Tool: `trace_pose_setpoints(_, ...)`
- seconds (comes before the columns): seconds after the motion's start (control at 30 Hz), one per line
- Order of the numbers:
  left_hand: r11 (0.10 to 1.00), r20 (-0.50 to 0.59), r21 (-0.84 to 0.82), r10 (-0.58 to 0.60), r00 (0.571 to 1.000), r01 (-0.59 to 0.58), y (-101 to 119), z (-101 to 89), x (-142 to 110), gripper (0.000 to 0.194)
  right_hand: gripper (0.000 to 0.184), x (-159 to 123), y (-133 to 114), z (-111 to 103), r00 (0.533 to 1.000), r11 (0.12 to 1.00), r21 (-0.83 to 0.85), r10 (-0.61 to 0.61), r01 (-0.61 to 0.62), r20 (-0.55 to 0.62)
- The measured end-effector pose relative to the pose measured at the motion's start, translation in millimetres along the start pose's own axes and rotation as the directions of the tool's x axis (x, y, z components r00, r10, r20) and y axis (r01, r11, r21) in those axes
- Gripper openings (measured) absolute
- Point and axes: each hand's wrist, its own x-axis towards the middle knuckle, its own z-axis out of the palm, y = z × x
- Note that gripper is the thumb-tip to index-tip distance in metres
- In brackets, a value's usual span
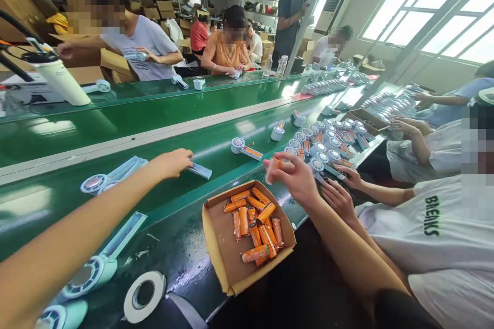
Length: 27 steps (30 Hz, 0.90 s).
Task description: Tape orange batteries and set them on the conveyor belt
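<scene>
My left hand point(174, 163) reaches over the green belt, fingers curled down on a light blue fan housing point(200, 170); its handle end sticks out past the fingertips and the rest is hidden. My right hand point(296, 177) is raised above the far right corner of a cardboard box. It pinches a small white and orange piece point(269, 170), blurred and partly covered by the fingers. Inside the box point(214, 239) lie several orange cylindrical batteries point(244, 220). One open fan housing point(251, 152) with an orange strip in its handle lies on the belt between my hands.
More fan housings point(92, 276) lie at the lower left, near a tape roll point(130, 308). Many assembled fans point(319, 148) crowd the right side, where a co-worker's hands point(339, 198) work close to my right arm. A white tumbler point(64, 82) stands across the belt.
</scene>
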Motion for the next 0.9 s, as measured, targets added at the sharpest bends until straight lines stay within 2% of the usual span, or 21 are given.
trace_pose_setpoints(0.1,1.0,0.013,-0.012,0.004,1.0,-0.004,7.3,19.8,4.1,0.011,0.047,52.9,17.3,58.8,0.974,0.996,-0.09,0.027,-0.007,0.224)
trace_pose_setpoints(0.2,0.998,0.032,-0.053,-0.041,0.999,0.043,1.9,28.9,18.0,0.01,0.042,81.4,44.5,104.4,0.93,0.947,-0.317,0.063,0.058,0.361)
trace_pose_setpoints(0.33,0.988,0.023,-0.132,-0.079,0.997,0.081,-12.3,31.6,25.2,0.016,0.035,97.1,71.1,137.6,0.865,0.738,-0.6,0.045,0.308,0.499)
trace_pose_setpoints(0.47,0.975,-0.04,-0.198,-0.111,0.993,0.101,-18.4,35.5,24.5,0.027,0.038,103.1,81.1,151.3,0.842,0.624,-0.669,0.033,0.403,0.538)
trace_pose_setpoints(0.63,0.957,-0.1,-0.271,-0.138,0.985,0.107,-19.1,43.4,31.7,0.026,0.033,100.8,81.3,153.3,0.82,0.434,-0.755,0.061,0.491,0.569)
trace_pose_setpoints(0.8,0.927,-0.141,-0.366,-0.141,0.98,0.081,-15.9,47.2,39.7,0.032,0.033,92.0,75.7,153.5,0.79,0.207,-0.802,0.157,0.56,0.592)
trace_pose_setpoints(0.9,0.907,-0.167,-0.415,-0.155,0.974,0.074,-13.0,48.6,44.7,0.031,0.039,90.8,73.7,158.8,0.791,0.092,-0.823,0.236,0.561,0.565)
